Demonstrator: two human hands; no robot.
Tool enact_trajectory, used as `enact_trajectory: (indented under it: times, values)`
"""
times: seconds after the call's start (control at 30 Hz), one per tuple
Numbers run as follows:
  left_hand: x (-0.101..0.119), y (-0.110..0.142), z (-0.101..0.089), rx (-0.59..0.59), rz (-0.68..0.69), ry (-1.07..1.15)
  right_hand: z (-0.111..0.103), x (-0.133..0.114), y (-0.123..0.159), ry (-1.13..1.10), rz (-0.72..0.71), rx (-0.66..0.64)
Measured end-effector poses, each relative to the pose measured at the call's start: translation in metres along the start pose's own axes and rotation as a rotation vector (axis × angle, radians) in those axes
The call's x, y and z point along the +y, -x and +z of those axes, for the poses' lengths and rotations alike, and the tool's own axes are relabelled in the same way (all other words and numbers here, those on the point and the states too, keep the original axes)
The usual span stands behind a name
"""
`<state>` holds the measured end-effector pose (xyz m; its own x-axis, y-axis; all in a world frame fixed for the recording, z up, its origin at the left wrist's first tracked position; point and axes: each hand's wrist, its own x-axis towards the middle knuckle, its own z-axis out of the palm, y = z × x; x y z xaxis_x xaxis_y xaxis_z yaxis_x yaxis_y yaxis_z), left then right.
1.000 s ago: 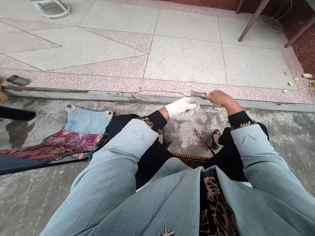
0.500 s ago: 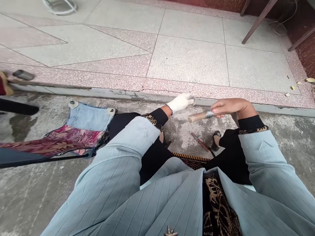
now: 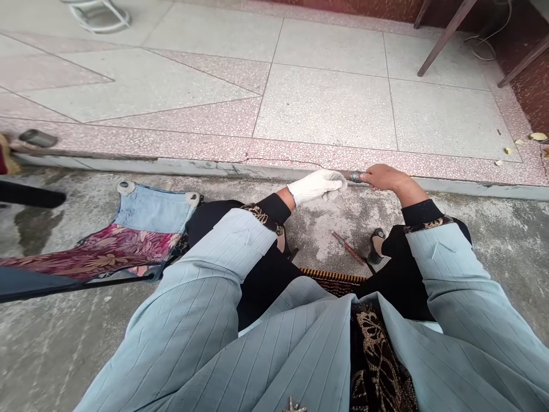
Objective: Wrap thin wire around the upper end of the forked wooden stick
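Observation:
My left hand (image 3: 319, 186) wears a white knit glove and is closed near the step's edge; whatever lies in its fingers is hidden. Bare, my right hand (image 3: 384, 177) grips a short brown wire-bound stick (image 3: 355, 176), with silvery wire wound around it beside the fingers. The stick's far end lies behind or against the gloved fingertips; I cannot tell whether they touch. Below both hands, a thin tool with a reddish-brown shaft (image 3: 349, 247) lies on the concrete between my feet.
A low step edge (image 3: 214, 169) runs across, with terrazzo floor above it. To the left lies a denim and floral cloth seat (image 3: 154, 209) with a dark pole. A metal cup (image 3: 38, 138) rests on the step. Wooden legs (image 3: 446, 40) stand at the back right.
The right hand with the stick swung down towards me and right with fingers loosened, then came back up to the gloved hand. The left hand dipped forward and returned.

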<state>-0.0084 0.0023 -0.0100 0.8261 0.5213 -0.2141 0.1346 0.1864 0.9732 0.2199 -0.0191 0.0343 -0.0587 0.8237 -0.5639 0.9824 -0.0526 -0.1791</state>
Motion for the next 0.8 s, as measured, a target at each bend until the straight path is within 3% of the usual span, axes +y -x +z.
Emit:
enact_trajectory:
  times: [0.13,0.27,0.4,0.53,0.63,0.7,0.8]
  values:
    - [0.005,0.004,0.003,-0.028,-0.004,0.025,-0.001,0.0,0.001,-0.021,-0.03,0.052]
    - [0.011,0.007,0.001,0.026,-0.054,0.008,-0.004,0.005,0.003,-0.048,0.006,-0.096]
    - [0.005,0.007,0.008,-0.043,-0.111,0.05,-0.003,0.007,-0.001,-0.064,0.033,0.078]
    - [-0.008,0.005,0.018,-0.121,-0.1,0.073,-0.002,0.01,0.005,-0.588,-0.102,0.114]
    - [-0.012,0.002,0.018,-0.064,-0.102,-0.036,-0.006,0.017,0.021,-0.889,-0.408,-0.083]
    - [-0.01,0.001,0.014,0.022,-0.09,-0.161,-0.009,0.02,0.031,-0.791,-0.569,-0.341]
    - [-0.006,0.0,0.009,0.079,-0.011,-0.371,-0.009,0.017,0.038,-0.484,-0.574,-0.608]
